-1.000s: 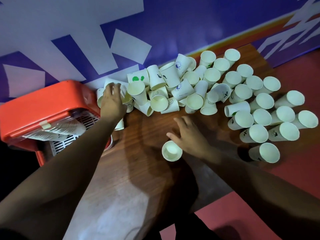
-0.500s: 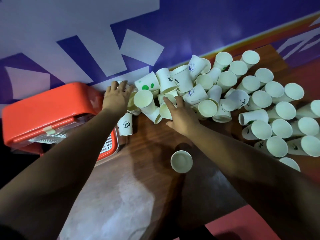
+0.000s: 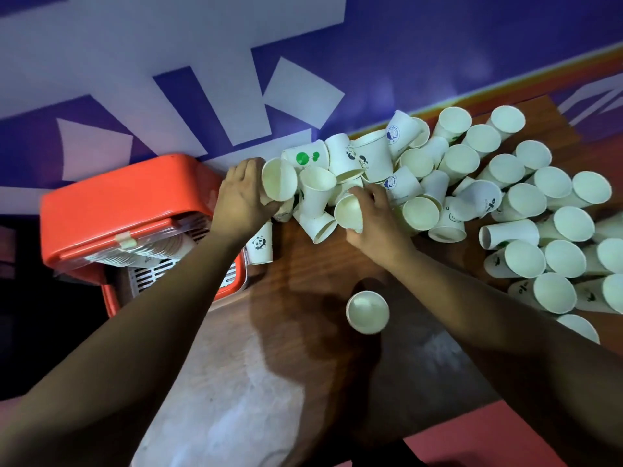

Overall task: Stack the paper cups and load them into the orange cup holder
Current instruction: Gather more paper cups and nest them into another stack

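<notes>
Large white letters [image 3: 202,89] on the blue banner [image 3: 438,45] at twelve o'clock look like "AK", cut off at the edges. At the pile's eight o'clock edge, one cup [image 3: 260,246] shows a panda. At ten o'clock, another cup [image 3: 306,158] has a green mark. The blue round emblem [image 3: 393,133] at twelve has lettering too small to read.

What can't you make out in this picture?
Head view:
How many cups sit in the orange cup holder: its own top and the left arm cover them.
The cups at the right edge: cut off by the frame.
The blue logo text on a cup: too small.
</notes>
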Demonstrator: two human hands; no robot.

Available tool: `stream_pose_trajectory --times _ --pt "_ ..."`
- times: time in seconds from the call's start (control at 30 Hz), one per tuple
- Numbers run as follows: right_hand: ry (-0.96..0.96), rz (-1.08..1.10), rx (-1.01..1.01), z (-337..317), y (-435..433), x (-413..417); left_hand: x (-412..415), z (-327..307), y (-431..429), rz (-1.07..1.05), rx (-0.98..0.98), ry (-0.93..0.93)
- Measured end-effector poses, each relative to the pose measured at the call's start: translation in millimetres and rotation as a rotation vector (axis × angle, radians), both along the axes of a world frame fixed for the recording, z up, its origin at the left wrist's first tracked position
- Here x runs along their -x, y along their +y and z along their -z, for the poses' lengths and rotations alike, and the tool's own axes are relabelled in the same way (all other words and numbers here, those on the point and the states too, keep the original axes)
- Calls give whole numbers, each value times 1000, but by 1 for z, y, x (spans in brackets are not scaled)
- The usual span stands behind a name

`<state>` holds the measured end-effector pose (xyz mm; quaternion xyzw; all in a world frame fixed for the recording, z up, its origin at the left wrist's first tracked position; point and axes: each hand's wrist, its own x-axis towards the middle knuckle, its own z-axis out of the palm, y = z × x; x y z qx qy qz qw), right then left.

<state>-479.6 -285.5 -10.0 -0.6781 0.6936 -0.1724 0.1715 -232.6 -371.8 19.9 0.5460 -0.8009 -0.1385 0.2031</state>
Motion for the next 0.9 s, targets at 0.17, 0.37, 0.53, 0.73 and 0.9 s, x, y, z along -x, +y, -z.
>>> stream_pose_trajectory --times 0.17,0.37,0.53,0.73,0.9 --pt "-241 182 6 -18 37 13 1 -17 41 -87 -95 306" --pt "-398 316 21 -40 90 22 14 -40 98 10 -278 608" --pt "-458 389 -5 -57 126 28 29 -45 136 54 -520 642" --pt "-451 459 -69 -64 155 35 50 -18 178 217 -634 584" --pt "-464 478 -91 -64 166 44 65 6 195 241 -621 519"
